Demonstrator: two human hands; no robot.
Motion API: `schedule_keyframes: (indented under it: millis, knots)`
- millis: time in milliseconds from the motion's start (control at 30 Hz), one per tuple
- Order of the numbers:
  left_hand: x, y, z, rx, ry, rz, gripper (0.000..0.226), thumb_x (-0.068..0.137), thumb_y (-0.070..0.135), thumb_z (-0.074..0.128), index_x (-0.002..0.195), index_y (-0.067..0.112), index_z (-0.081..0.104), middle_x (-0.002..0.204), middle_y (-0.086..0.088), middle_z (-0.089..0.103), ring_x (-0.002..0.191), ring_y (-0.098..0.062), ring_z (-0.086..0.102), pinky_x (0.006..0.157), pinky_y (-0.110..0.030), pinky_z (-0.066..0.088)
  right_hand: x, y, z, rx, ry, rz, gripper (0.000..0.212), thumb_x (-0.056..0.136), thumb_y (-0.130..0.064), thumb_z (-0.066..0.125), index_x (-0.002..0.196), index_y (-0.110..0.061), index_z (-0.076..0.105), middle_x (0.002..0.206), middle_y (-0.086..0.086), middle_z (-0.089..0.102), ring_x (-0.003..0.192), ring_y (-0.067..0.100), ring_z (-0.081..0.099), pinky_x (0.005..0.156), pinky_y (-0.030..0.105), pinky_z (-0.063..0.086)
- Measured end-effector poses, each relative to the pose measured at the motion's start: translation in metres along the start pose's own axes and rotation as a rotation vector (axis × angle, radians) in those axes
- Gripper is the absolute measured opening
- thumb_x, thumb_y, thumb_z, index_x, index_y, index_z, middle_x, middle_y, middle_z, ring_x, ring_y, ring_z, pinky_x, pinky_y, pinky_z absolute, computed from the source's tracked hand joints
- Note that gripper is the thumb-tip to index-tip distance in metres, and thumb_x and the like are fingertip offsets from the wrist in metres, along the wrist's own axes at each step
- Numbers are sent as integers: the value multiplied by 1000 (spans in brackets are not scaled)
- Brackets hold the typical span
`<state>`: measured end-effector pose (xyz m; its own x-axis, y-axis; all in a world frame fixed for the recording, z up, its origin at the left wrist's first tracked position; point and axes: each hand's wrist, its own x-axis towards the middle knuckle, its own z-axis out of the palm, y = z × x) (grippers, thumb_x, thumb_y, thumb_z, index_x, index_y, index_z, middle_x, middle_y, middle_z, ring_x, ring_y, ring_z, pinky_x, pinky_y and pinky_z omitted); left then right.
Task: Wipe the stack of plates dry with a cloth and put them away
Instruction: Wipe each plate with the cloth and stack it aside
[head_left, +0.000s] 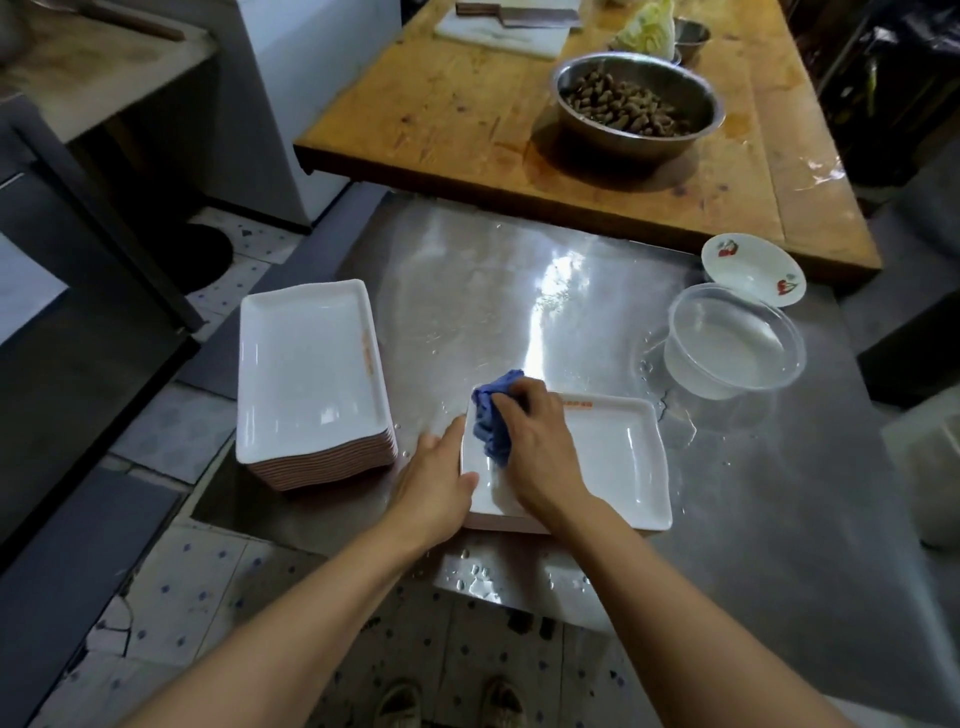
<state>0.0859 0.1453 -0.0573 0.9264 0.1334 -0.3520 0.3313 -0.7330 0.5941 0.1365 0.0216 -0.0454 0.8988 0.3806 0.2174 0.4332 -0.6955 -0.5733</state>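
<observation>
The right hand (535, 447) is pressing a bunched blue cloth (493, 415) into the left end of a white rectangular plate (613, 457) — fingers curled tight round the fabric. The left hand (436, 478) is bracing that plate's left edge, fingers fairly straight, thumb lying over the rim. The plate is sitting on the wet steel table (519, 291), the stack of plates (311, 384) waiting just left — near the table's edge.
</observation>
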Motion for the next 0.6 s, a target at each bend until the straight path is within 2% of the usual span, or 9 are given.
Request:
schedule_keyframes:
  millis: [33, 100, 200, 233, 300, 367, 467, 533, 600]
  knots:
    - [0, -1, 0, -6, 4, 1, 70, 91, 22, 54, 149, 32, 16, 143, -10, 31, 114, -31, 51, 96, -42, 44, 1, -1, 5, -46, -50, -22, 19, 91, -16, 53, 106, -11, 62, 120, 7, 54, 97, 24, 53, 70, 32, 50]
    - [0, -5, 1, -64, 2, 9, 68, 91, 23, 55, 148, 34, 19, 136, -7, 36, 108, -29, 55, 93, -43, 47, 2, -1, 6, -142, -104, -38, 31, 87, -11, 59, 117, -5, 61, 127, 12, 48, 107, 29, 45, 82, 30, 44]
    - [1, -10, -2, -300, -24, 41, 59, 90, 16, 56, 141, 35, 33, 115, -5, 44, 75, -27, 62, 62, -33, 55, -4, -4, -2, -45, -211, 43, 46, 83, -9, 63, 127, -3, 55, 134, 13, 46, 117, 33, 40, 96, 28, 32]
    - [1, -11, -3, -366, -39, 53, 53, 90, 12, 56, 137, 31, 40, 108, -7, 49, 64, -24, 62, 53, -27, 52, -9, -4, -4, -29, -243, 51, 47, 83, -7, 63, 129, -3, 54, 135, 13, 45, 118, 33, 40, 98, 27, 30]
    - [0, -13, -6, -498, -86, 64, 41, 90, 4, 53, 127, 21, 48, 87, -8, 59, 47, -14, 58, 43, -22, 46, -19, -5, -9, -1, -298, 71, 43, 85, -4, 57, 128, -6, 56, 134, 11, 46, 117, 32, 41, 101, 29, 32]
    - [-2, -14, -9, -615, -156, 49, 46, 91, -2, 50, 125, 28, 48, 75, -4, 61, 42, -9, 55, 42, -21, 45, -28, -8, -13, -11, -355, 104, 40, 88, -8, 52, 128, -11, 57, 134, 8, 45, 118, 29, 41, 101, 35, 34]
    - [-3, -16, -15, -746, -217, -56, 65, 87, -9, 43, 123, 45, 40, 82, -4, 61, 49, -11, 57, 48, -24, 48, -35, -13, -20, -78, -471, 147, 41, 91, -15, 47, 131, -22, 53, 138, 1, 40, 121, 23, 36, 99, 38, 27]
    - [-2, -16, -17, -748, -210, -83, 66, 86, -8, 39, 125, 45, 41, 82, -6, 62, 48, -11, 58, 48, -24, 49, -40, -16, -23, -120, -508, 139, 41, 92, -18, 47, 132, -25, 49, 140, -2, 37, 122, 22, 34, 98, 38, 24]
    - [0, -13, -16, -684, -182, -80, 56, 92, 1, 38, 132, 40, 43, 78, -5, 62, 46, -10, 56, 46, -23, 47, -46, -18, -25, -193, -505, 95, 42, 92, -19, 48, 134, -26, 46, 141, -3, 35, 122, 22, 32, 98, 38, 24]
